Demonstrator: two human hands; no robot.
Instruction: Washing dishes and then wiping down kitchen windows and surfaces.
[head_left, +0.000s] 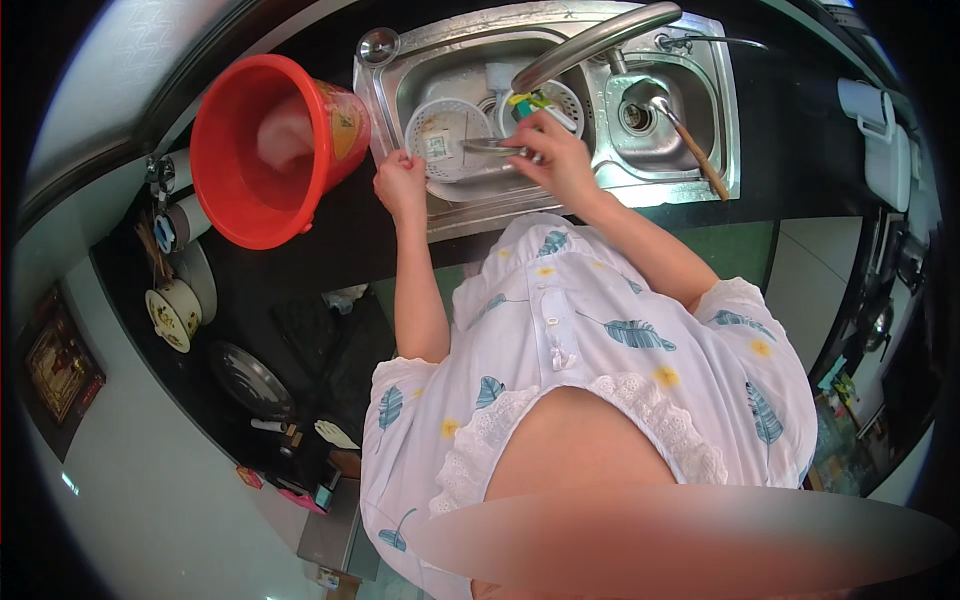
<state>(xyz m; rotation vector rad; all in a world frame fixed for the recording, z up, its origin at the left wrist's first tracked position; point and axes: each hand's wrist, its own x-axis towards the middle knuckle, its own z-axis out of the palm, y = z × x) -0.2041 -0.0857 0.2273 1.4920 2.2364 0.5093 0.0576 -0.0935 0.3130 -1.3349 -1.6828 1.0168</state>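
My left hand (401, 185) pinches the near left rim of a white perforated plastic basket (420, 139), tilted in the large sink basin. A square label shows on the basket's floor. In my right hand (553, 159) is a thin round metal object (489, 147), perhaps a small lid or strainer. It is seen nearly edge-on, over the basket's right side, and my fingers hide part of it. Just beyond that hand, a second white basket (574, 97) holds green and yellow items, partly covered by the hand and the faucet.
A curved metal faucet (592, 45) arches over the steel sink (660, 187). In the small right basin lies a wooden-handled metal utensil (686, 139). Left of the sink, a large red bucket (259, 210) is tipped towards me. A clear round lid (378, 48) sits at the back left corner.
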